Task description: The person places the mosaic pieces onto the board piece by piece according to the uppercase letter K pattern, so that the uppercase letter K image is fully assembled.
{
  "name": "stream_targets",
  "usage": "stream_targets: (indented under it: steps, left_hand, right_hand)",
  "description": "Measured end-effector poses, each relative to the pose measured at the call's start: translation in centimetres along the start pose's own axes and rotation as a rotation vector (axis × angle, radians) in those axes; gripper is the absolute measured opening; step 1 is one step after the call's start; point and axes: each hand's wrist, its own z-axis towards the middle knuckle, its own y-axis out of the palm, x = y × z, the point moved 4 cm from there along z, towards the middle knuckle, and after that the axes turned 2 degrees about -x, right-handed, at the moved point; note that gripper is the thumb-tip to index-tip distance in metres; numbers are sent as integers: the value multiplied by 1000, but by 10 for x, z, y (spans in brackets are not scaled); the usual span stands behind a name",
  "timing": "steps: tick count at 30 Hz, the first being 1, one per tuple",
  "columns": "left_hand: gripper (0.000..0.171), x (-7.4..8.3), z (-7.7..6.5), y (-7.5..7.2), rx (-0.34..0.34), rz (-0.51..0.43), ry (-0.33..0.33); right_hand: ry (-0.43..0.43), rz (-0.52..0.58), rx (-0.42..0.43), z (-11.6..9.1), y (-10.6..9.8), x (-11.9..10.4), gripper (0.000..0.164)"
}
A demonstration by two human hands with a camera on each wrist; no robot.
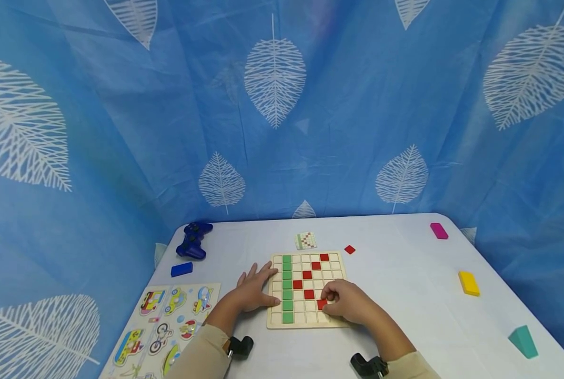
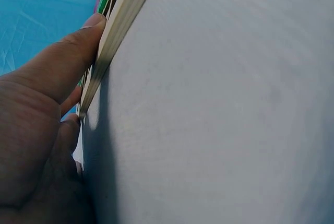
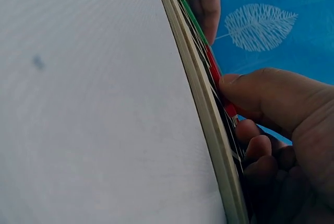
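A square wooden grid board [image 1: 275,318] lies on the table, with a column of green tiles [image 1: 288,295] at its left and several red tiles [image 1: 298,285] running in diagonals. My left hand [image 1: 253,290] rests at the board's left edge, fingers spread; in the left wrist view its thumb [image 2: 78,46] touches the rim. Over the lower right squares, my right hand [image 1: 350,301] pinches a red tile [image 1: 322,304] at the grid surface. The right wrist view has its thumb [image 3: 255,91] against the red, other fingers curled below.
A small pattern card [image 1: 305,240] and a loose red tile [image 1: 350,249] lie beyond the board. To the left are a blue game controller [image 1: 193,241], a blue block [image 1: 181,269] and a picture puzzle board [image 1: 168,329]. Pink [image 1: 439,230], yellow [image 1: 469,283] and teal blocks [image 1: 523,341] sit right.
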Motion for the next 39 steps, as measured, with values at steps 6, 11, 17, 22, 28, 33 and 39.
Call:
stream_targets:
  steps: [6,11,17,22,28,33,39]
  left_hand:
    - [90,0,-1,1,-8,-1,-1]
    - [91,-1,-1,2,-1,4,-5]
    - [90,0,-2,2,-6,-6,-7]
    - [89,0,-3,3,-8,-11,-7]
    - [90,2,-3,1,-8,-15,-3]
    - [90,2,-2,0,-13,-17,-5]
    - [90,2,-1,-1,-13,-2,-11]
  right_hand:
    - [-14,-31,-6,0,2,-1,20]
    - [0,-38,-3,2,2,-1,20]
    - [-21,-69,-3,2,4,-1,21]
    - [-21,-66,2,1,4,-2,20]
    - [-11,-23,-6,2,2,-1,21]
    - [36,151,23,3,-9,6,26]
    - [159,231,215,18,-43,29,19]
